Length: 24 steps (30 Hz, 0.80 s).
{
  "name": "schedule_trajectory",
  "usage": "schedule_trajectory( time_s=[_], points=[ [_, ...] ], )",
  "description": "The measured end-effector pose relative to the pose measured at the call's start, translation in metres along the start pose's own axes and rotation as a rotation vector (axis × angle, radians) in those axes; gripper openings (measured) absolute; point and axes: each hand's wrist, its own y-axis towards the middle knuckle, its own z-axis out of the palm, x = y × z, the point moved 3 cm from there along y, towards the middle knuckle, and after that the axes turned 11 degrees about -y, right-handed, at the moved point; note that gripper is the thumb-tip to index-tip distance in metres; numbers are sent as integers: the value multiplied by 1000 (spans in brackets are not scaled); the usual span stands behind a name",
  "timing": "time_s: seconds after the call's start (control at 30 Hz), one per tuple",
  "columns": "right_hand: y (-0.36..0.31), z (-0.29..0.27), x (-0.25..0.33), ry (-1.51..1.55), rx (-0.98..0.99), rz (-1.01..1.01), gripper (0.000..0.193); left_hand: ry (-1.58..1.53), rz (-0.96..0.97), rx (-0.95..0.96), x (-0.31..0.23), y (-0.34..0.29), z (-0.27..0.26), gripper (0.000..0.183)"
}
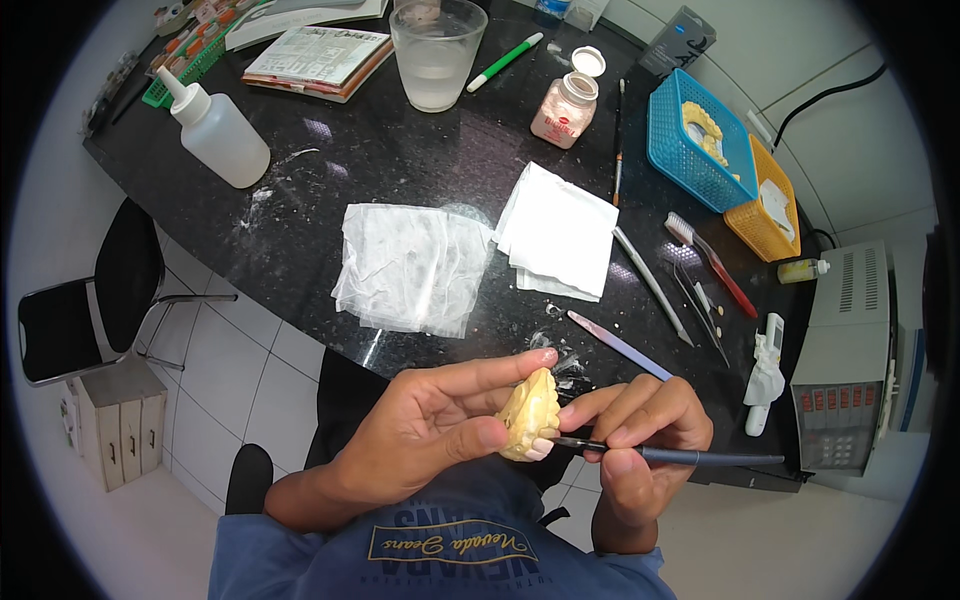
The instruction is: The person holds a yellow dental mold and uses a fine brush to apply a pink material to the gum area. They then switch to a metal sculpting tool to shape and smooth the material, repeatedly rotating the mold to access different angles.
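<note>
My left hand [430, 425] is closed around a yellow plaster dental model [530, 412], with the thumb on the near side and the index finger along its top edge. A few pale teeth [540, 448] stand out at its lower edge. Pinched in my right hand [645, 430] is a slim dark blue-handled tool [715, 457]. Its thin black end reaches the model beside the pale teeth; whether it touches is too small to tell. The right fingertips are close to the model's side. Just beyond the hands lies a lilac-handled tool [620, 343] on the black worktop.
On the worktop [400, 150] lie a clear sheet [415, 268], folded white tissue [557, 232], a silver knife [655, 287], tweezers [700, 310] and a red toothbrush [712, 262]. Behind stand a squeeze bottle [222, 138], a plastic cup [437, 60], an uncapped powder jar [565, 112] and a blue basket [690, 165].
</note>
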Motion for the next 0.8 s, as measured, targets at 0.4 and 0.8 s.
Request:
schedule_trajectory(
  time_s=[0.4,0.8],
  points=[
    [-4,-3,-2,51,-14,11,11,19,19,-6,0,2,1,77],
    [10,-31,9,-172,-96,43,34,-71,40,13,0,1,2,68]
  ],
)
